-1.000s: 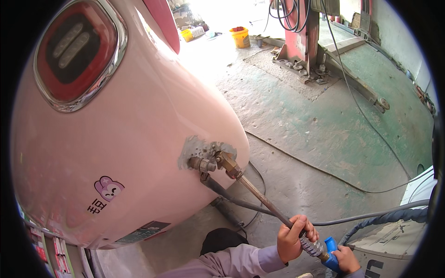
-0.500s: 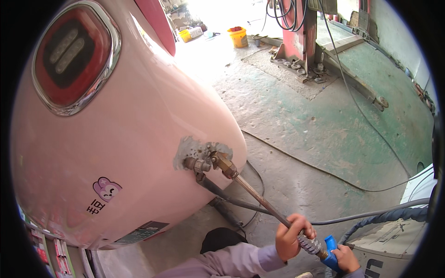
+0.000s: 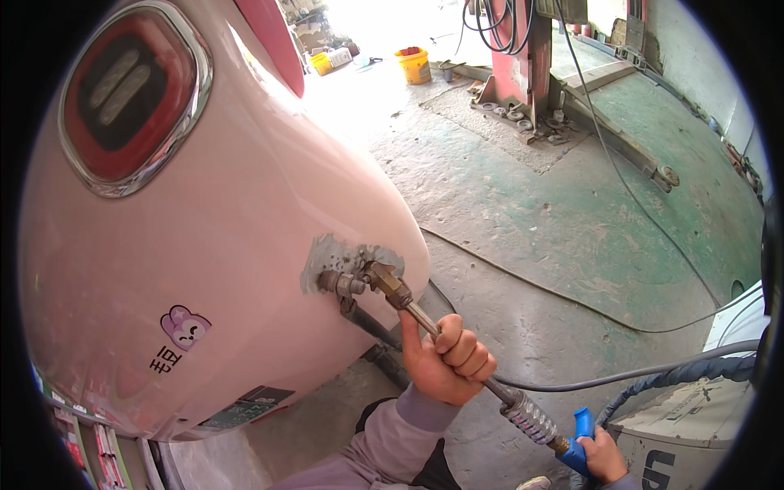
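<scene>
A pink car's rear corner panel [image 3: 237, 237] has a bare grey patch [image 3: 325, 253] with dark pitted spots. The brass head [image 3: 390, 283] of a slide hammer dent puller meets this patch. My left hand [image 3: 449, 361] is wrapped around the puller's metal shaft, close behind the head. Farther back sits a spring-like coiled section [image 3: 531, 418]. My right hand [image 3: 603, 455] grips the blue handle [image 3: 581, 426] at the rear end. Beside the brass head, a metal clamp fitting [image 3: 340, 284] with a thick dark cable touches the patch.
A tail light [image 3: 135, 94] is at the upper left of the car. A dark hose [image 3: 621, 380] runs to a pale machine [image 3: 694, 433] at lower right. Thin cables cross the floor. A red lift post [image 3: 523, 73] and a yellow bucket [image 3: 413, 67] stand farther off.
My left hand has moved up and left along the shaft, from beside the coiled section to close behind the brass head. My right hand stays on the blue handle. The view has shifted slightly.
</scene>
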